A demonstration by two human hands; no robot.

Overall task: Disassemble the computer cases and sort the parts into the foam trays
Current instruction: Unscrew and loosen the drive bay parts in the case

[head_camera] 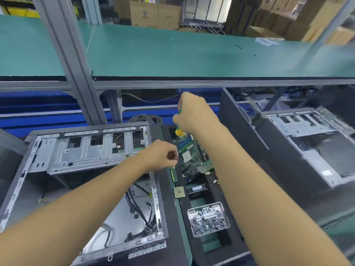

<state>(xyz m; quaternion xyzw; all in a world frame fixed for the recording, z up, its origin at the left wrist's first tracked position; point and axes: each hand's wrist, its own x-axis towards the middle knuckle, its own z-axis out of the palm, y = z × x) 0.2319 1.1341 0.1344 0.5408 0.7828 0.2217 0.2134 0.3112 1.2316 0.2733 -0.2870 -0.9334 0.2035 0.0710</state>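
Right hand [194, 114]: clamped round the screwdriver [179, 132], held tip down over the far end of the board [194, 158].
Left hand [161, 154]: fingers curled tight, thumb against forefinger, just above the top end of the memory stick [174, 174]. I cannot tell whether I pinch it.
Board: lies flat in the black foam tray [182, 212] at mid-worktop [343, 231], between the two cases.
Board, handling: I judge it light, thin and stiff, but brittle. I would take it by its bare edges, never by the socket or the slots.
Memory stick: stands on its long edge just beside the board's left edge. I judge it light and easy to snap, so I would hold it by its short ends.
Chip [179, 192]: loose on the tray's left rim, nearer me than the board. It is small and likely delicate underneath, so I would grip its sides.
Left case [86, 160]: open at the worktop's left end, with loose cables inside. I judge it heavy and sharp-edged sheet metal, best lifted by its frame rails.
Right case [307, 141]: open, at the right end.
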